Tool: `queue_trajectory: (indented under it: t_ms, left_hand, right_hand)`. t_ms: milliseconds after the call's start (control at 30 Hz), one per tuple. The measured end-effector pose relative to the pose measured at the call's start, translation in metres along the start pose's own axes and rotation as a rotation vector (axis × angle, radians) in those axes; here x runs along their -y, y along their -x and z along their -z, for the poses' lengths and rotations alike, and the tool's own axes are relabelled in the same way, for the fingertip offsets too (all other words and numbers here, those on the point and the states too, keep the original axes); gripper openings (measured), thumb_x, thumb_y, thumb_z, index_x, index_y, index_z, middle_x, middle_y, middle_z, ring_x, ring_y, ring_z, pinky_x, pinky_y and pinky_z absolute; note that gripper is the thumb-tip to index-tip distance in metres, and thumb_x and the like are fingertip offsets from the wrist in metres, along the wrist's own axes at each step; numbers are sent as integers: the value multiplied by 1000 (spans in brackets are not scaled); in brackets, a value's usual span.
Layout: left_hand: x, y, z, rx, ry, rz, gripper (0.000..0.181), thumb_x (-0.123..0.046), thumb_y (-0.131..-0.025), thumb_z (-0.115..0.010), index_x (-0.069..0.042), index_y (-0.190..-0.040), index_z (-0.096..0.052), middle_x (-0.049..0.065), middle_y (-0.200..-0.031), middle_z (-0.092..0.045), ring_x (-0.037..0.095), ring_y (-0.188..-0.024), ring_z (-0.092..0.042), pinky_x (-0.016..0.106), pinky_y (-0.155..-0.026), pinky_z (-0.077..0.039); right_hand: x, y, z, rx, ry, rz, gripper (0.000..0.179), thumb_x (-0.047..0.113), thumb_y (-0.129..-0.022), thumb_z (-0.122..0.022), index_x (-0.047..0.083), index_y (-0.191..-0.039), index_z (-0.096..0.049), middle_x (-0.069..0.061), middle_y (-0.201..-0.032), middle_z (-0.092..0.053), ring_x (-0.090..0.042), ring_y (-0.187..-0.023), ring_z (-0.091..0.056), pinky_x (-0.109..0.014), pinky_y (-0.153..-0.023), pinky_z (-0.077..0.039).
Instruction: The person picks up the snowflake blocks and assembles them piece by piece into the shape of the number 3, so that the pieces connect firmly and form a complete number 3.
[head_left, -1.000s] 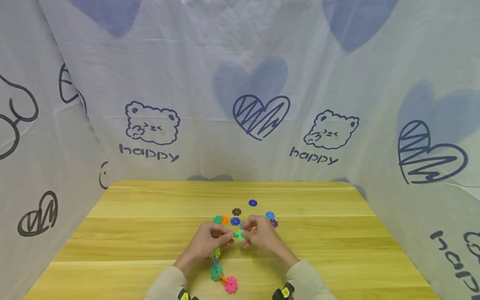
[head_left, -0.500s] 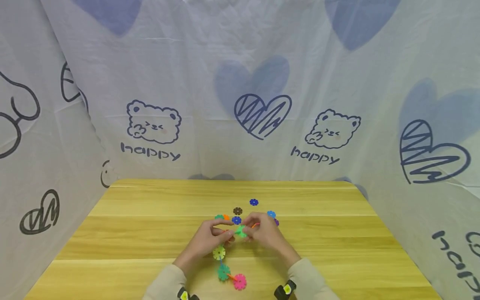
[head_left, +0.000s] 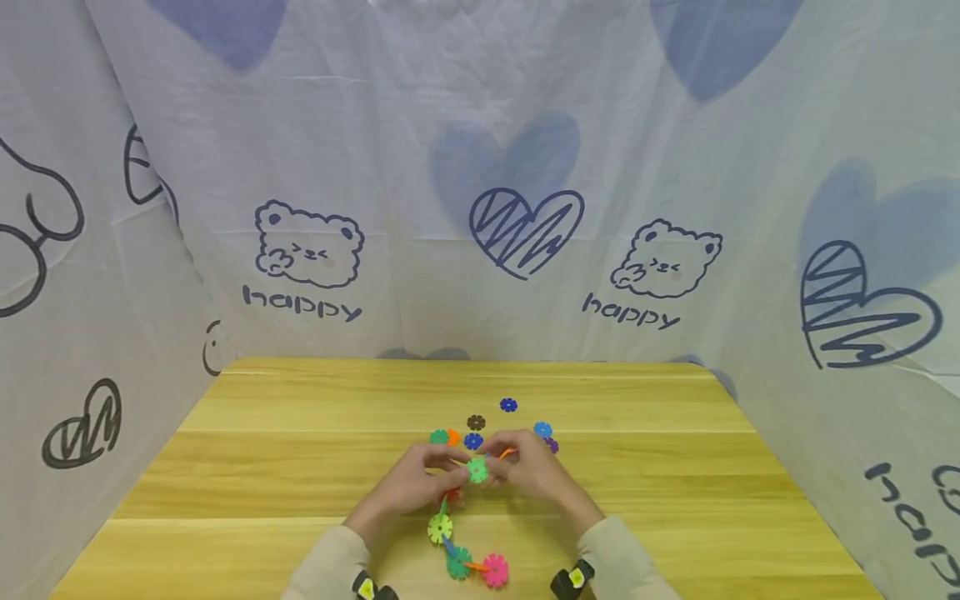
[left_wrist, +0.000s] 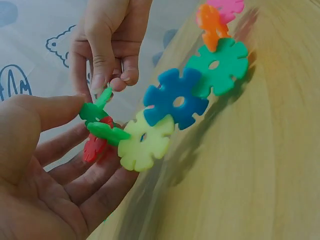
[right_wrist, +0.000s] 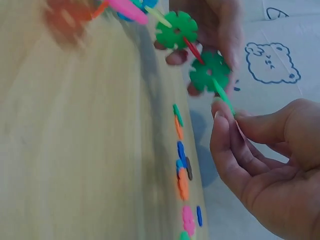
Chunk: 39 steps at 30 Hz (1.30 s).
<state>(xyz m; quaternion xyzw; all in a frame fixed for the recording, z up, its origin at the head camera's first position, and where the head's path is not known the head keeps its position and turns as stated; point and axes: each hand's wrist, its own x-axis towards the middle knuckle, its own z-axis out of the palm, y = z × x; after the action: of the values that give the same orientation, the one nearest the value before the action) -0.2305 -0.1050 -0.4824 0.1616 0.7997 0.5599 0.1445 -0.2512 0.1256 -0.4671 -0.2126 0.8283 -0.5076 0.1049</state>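
Observation:
In the head view my left hand (head_left: 416, 482) and my right hand (head_left: 531, 471) meet over the table. My left thumb and fingers pinch a green notched disc (left_wrist: 92, 114), the last of a linked chain. A light green disc (left_wrist: 104, 97) slots into it, its outer edge pinched by my right thumb and forefinger. From my left hand the chain runs through a red disc (left_wrist: 93, 145), another green one, a yellow disc (left_wrist: 145, 142), a blue disc (left_wrist: 178, 99), a teal-green disc (left_wrist: 220, 67) and an orange disc (left_wrist: 212, 25) to a pink disc (head_left: 495, 571).
Loose notched discs lie beyond my hands on the wooden table (head_left: 300, 467): a dark blue disc (head_left: 508, 405), a brown disc (head_left: 476, 422), a light blue disc (head_left: 542, 429), a purple disc (head_left: 552, 446) and others. A printed cloth (head_left: 420, 275) hangs behind the table.
The light green disc has turned to face the head camera. The trailing chain has swung right and slightly nearer to me. Both hands stay close together in nearly the same place.

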Motion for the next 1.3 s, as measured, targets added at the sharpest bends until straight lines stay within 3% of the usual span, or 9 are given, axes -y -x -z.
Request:
queue_trajectory:
  t_ms: [200, 367, 567, 767, 833, 967, 1300]
  left_hand:
    - [0, 3, 4, 9, -27, -3, 39, -29, -100, -68, -8, -133, -66, 14, -112, -73, 16, -86, -68, 31, -66, -58]
    - [0, 3, 4, 22, -28, -8, 39, -27, -100, -69, -9, -134, -65, 13, -111, -72, 18, -85, -68, 33, -65, -58]
    - [2, 1, 3, 33, -31, -19, 38, -26, -99, -69, -11, -134, -66, 12, -111, -72, 17, -87, -68, 32, -66, -58]
    - [2, 1, 3, 38, -34, -11, 37, -28, -99, -70, -13, -132, -67, 11, -110, -72, 17, -84, -68, 33, -65, -60]
    - [2, 1, 3, 37, -29, -9, 37, -28, -98, -70, -13, -132, -68, 12, -110, -72, 16, -83, -68, 32, -65, -60]
    - [2, 1, 2, 40, -21, -12, 37, -28, -99, -70, -12, -132, -67, 13, -109, -72, 15, -81, -68, 31, -63, -59]
    - [2, 2, 1, 37, -13, -14, 38, -27, -98, -70, -12, -133, -67, 12, -108, -72, 16, -82, -68, 30, -64, -59]
  right_hand:
    - [-7, -7, 13, -98, 52, -32, 18, -2, -99, -62, -5, -114, -71, -24, -107, -73, -26, -76, -73, -34, -69, -63]
    - [-17, -14, 18, -123, 232, -21, 16, 0, -95, -67, -1, -109, -74, -11, -95, -72, -18, -77, -67, -26, -69, -58]
    - [-28, -22, 10, -132, 403, -24, 19, 5, -92, -73, 2, -111, -74, -9, -101, -71, -19, -90, -64, -35, -79, -59]
    - [-31, -26, 4, -161, 521, 8, 28, 10, -88, -78, -3, -113, -73, -6, -84, -60, -15, -74, -50, -23, -64, -43]
    - [-30, -26, 2, -165, 540, 17, 28, 11, -87, -80, -5, -110, -74, -6, -80, -58, -14, -72, -47, -23, -63, -39]
    - [-28, -25, 2, -169, 557, 21, 23, 9, -85, -82, -4, -102, -75, -10, -87, -62, -15, -78, -50, -26, -68, -43]
    - [-34, -23, 3, -181, 468, 1, 20, 2, -82, -82, 2, -96, -68, -6, -87, -67, -13, -78, -56, -24, -68, -49]
